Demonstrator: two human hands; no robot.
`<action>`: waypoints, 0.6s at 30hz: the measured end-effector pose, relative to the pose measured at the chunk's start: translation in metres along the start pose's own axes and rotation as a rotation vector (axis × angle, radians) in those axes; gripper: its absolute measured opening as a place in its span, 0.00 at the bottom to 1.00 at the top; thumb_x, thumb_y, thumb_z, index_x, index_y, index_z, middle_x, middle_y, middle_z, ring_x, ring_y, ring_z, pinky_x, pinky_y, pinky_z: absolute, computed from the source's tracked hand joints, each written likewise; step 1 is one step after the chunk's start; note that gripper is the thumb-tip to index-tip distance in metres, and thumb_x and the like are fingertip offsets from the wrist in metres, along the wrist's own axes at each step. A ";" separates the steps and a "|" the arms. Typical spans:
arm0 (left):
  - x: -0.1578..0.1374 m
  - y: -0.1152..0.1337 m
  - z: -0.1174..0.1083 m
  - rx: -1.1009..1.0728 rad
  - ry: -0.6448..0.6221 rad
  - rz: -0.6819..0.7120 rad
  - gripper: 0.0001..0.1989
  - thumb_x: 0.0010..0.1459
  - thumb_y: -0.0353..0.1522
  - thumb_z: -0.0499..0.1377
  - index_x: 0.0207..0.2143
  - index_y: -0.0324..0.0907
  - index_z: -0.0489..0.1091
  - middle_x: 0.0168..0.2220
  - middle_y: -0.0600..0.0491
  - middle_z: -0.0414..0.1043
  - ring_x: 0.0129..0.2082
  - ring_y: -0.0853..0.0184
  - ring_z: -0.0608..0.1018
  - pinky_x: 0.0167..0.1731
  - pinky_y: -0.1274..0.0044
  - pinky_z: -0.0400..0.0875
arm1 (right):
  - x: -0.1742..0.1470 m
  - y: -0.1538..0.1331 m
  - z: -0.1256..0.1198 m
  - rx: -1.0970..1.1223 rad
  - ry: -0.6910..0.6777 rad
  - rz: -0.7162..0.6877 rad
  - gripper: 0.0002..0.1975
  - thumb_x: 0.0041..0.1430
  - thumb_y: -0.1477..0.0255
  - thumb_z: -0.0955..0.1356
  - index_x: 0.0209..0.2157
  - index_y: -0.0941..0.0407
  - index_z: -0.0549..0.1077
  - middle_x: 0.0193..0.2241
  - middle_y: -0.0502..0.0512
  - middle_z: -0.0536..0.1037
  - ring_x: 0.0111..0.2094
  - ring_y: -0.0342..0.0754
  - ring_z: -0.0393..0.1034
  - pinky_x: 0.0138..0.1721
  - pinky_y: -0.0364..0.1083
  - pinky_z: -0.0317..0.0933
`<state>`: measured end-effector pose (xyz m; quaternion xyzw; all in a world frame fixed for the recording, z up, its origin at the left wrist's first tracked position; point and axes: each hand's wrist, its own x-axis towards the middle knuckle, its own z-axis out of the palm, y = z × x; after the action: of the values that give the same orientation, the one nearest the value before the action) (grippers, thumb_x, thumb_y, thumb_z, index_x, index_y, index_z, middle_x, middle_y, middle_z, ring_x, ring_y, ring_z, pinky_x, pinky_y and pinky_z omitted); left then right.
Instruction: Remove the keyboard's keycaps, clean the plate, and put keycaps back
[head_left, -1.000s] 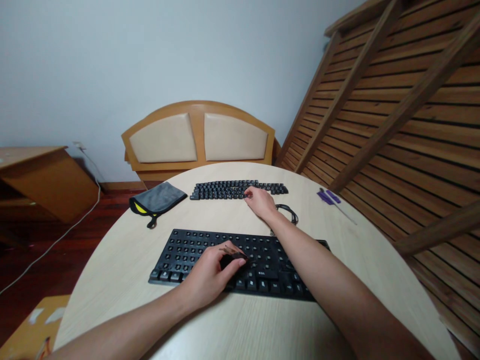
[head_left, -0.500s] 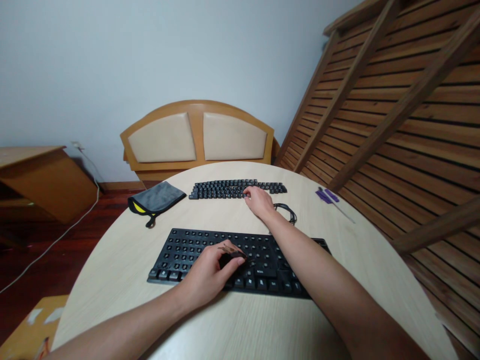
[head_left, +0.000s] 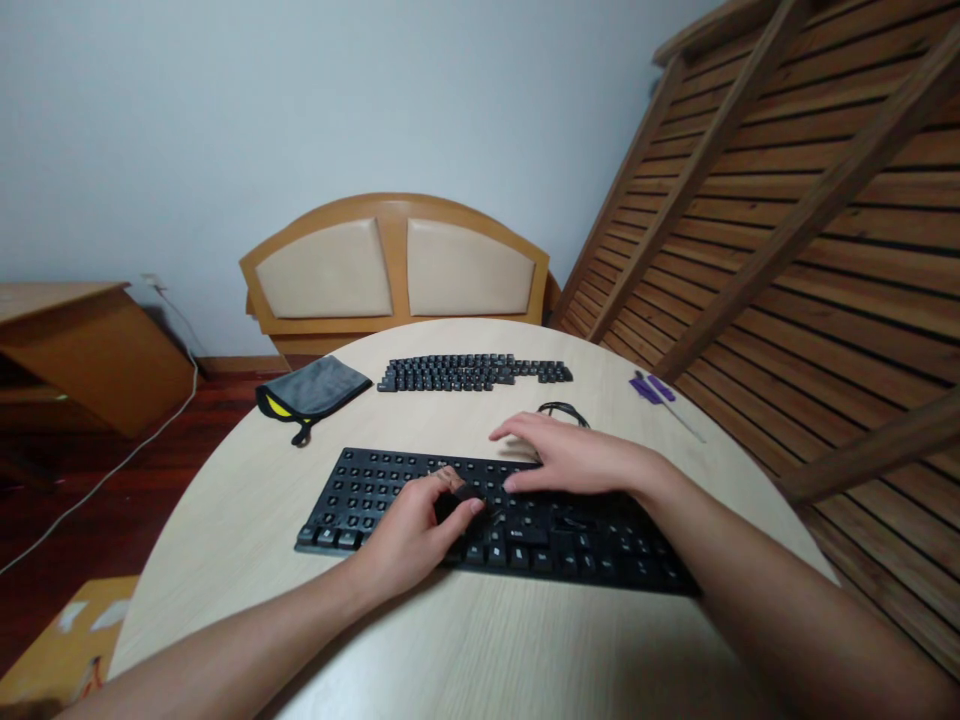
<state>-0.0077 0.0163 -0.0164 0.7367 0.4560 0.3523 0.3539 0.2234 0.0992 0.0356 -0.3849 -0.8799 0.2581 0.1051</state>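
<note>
I see the left hand (head_left: 417, 528) resting on the near keyboard (head_left: 352, 495), fingers curled and pinching a small black keycap (head_left: 451, 499) over the middle rows. The right hand (head_left: 571, 458) hovers flat and released above the keyboard's right half. A row of loose keycaps (head_left: 472, 372) lies farther back on the round table (head_left: 465, 650), a grey cloth (head_left: 311, 392) to their left.

I see the keyboard (head_left: 390, 497) low in the middle, on the table (head_left: 525, 650). My two hands sit on it. Above it lies a row of loose keys (head_left: 472, 373). A cloth (head_left: 311, 392) is upper left, a cable (head_left: 562, 410) upper right.
</note>
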 end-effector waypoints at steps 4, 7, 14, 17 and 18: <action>-0.002 -0.002 0.002 0.031 0.017 -0.005 0.10 0.65 0.36 0.57 0.33 0.40 0.71 0.34 0.51 0.75 0.35 0.63 0.75 0.39 0.71 0.68 | -0.049 -0.014 0.018 0.031 -0.146 -0.020 0.46 0.42 0.54 0.79 0.63 0.49 0.67 0.67 0.59 0.60 0.68 0.65 0.49 0.67 0.61 0.44; -0.004 0.000 0.003 0.035 0.042 -0.001 0.09 0.65 0.36 0.57 0.35 0.40 0.72 0.34 0.51 0.76 0.35 0.64 0.76 0.38 0.71 0.69 | -0.061 -0.012 0.035 0.058 -0.122 0.009 0.47 0.44 0.54 0.78 0.65 0.45 0.63 0.71 0.55 0.51 0.71 0.66 0.36 0.69 0.64 0.32; -0.009 0.004 0.000 0.141 0.076 0.001 0.10 0.64 0.36 0.57 0.30 0.41 0.66 0.26 0.55 0.73 0.25 0.69 0.73 0.26 0.77 0.64 | -0.056 -0.014 0.055 0.046 -0.111 0.005 0.46 0.53 0.49 0.72 0.68 0.48 0.57 0.72 0.58 0.44 0.72 0.64 0.30 0.69 0.65 0.27; -0.010 0.006 -0.002 0.151 0.055 -0.004 0.11 0.63 0.35 0.57 0.28 0.42 0.63 0.23 0.56 0.73 0.22 0.71 0.71 0.23 0.78 0.61 | -0.055 -0.018 0.061 0.051 -0.070 -0.003 0.44 0.54 0.49 0.72 0.68 0.49 0.58 0.72 0.59 0.46 0.71 0.64 0.32 0.69 0.65 0.27; -0.010 0.006 -0.003 0.145 0.048 -0.006 0.10 0.62 0.34 0.57 0.28 0.42 0.63 0.23 0.56 0.73 0.21 0.71 0.72 0.23 0.78 0.62 | -0.055 -0.019 0.063 0.059 -0.053 -0.006 0.43 0.55 0.49 0.72 0.67 0.49 0.59 0.72 0.59 0.47 0.71 0.64 0.32 0.69 0.66 0.28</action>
<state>-0.0106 0.0055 -0.0117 0.7503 0.4909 0.3351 0.2895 0.2243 0.0248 -0.0071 -0.3721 -0.8756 0.2935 0.0940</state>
